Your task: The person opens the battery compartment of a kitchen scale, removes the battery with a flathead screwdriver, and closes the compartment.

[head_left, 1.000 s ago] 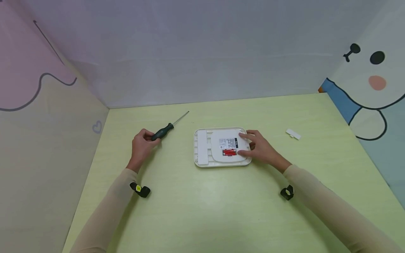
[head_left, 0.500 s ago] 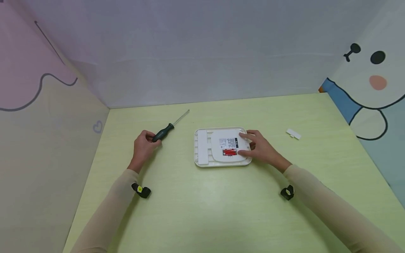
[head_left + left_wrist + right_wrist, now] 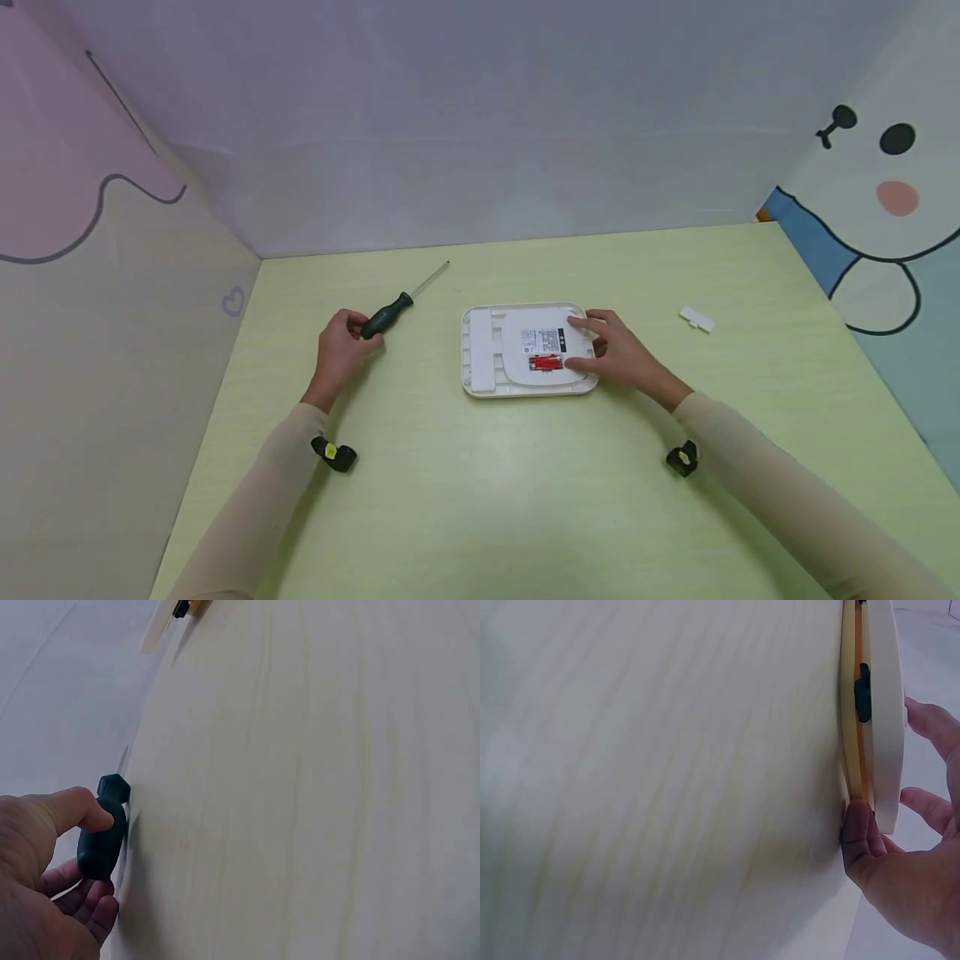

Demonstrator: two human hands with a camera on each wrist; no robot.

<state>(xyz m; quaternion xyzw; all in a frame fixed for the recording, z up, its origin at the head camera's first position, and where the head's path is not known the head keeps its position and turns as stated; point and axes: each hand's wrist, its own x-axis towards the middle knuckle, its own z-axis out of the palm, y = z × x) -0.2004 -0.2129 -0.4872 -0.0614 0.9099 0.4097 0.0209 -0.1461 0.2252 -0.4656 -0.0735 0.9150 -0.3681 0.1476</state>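
My left hand [image 3: 343,354] holds a screwdriver [image 3: 386,317] by its dark green handle, the thin metal shaft pointing up and to the right. In the left wrist view the thumb lies along the handle [image 3: 101,840], with the other fingers below it. My right hand [image 3: 618,350] grips the right edge of a white, rounded, flat device [image 3: 482,350], underside up. Its open battery compartment shows red batteries [image 3: 545,362] near the thumb. In the right wrist view some fingers [image 3: 859,832] curl beneath the device edge [image 3: 889,712]. Its other face is mostly hidden.
A small white battery cover [image 3: 697,318] lies on the pale wooden table [image 3: 480,500], right of the device. A plain wall [image 3: 495,150] rises behind the table, and side panels with cartoon drawings flank it. Small black cameras sit on both wrists.
My left hand has shifted very slightly to the right with the screwdriver. The right hand and the device stay practically in place.
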